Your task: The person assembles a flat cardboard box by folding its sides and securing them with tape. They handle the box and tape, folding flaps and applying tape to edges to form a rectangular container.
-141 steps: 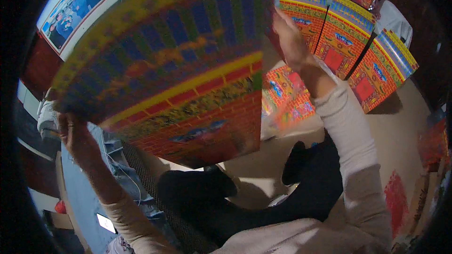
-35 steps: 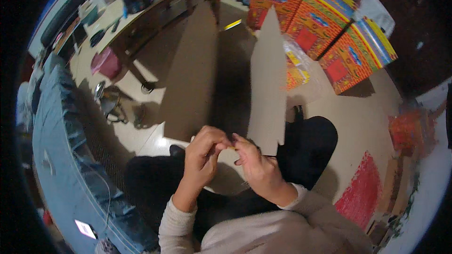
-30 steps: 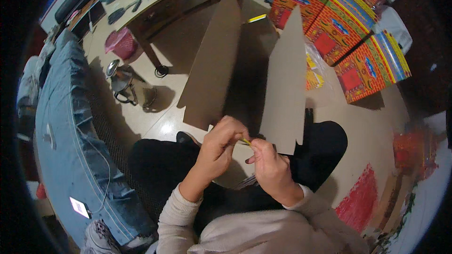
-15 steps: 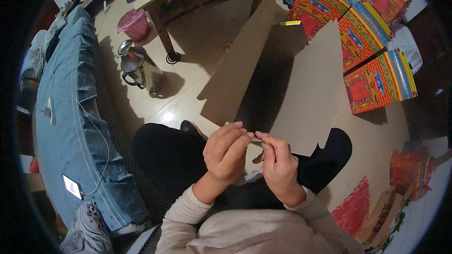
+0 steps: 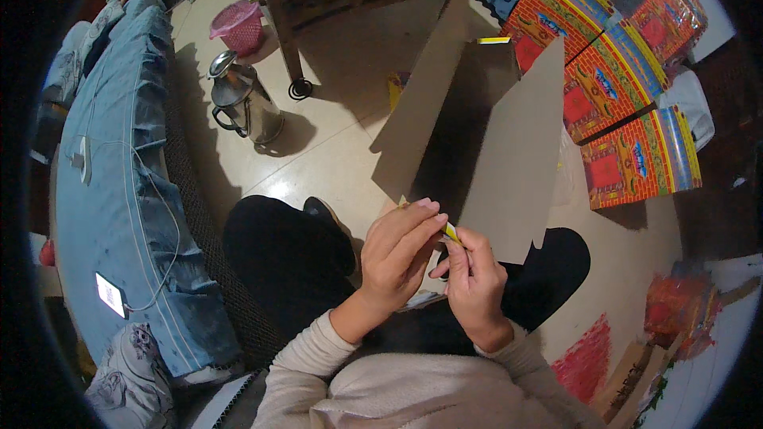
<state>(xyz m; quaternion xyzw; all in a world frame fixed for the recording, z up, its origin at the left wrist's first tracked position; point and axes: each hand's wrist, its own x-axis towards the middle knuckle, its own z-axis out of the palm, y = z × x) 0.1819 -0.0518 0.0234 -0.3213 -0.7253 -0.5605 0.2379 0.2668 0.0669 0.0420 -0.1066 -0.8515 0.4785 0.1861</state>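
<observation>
A folded cardboard piece point(image 5: 509, 167), plain grey-brown inside, stands like a long open trough between my knees and points away from me. Both hands are at its near end. My left hand point(image 5: 397, 250) is closed over the near edge, its fingers pressed together and the thumb hidden. Close beside it, my right hand point(image 5: 477, 282) pinches a narrow flap point(image 5: 451, 232) with a yellow edge between thumb and fingers. A whitish strip point(image 5: 423, 299) shows below the hands; I cannot tell what it is. At the far end, another flap point(image 5: 493, 40) has a yellow edge.
Red-and-yellow printed boxes point(image 5: 616, 83) stand at the right. A metal thermos jug point(image 5: 248, 107) and a pink basket point(image 5: 238, 28) are on the floor at the left, near a wooden table point(image 5: 278, 40). A blue-covered couch point(image 5: 111, 191) holds a phone point(image 5: 110, 294) on a cable.
The cardboard's walls have drawn closer together and more upright. The yellow-edged flap now shows between my hands, which stay at the near end. The whole view has shifted slightly.
</observation>
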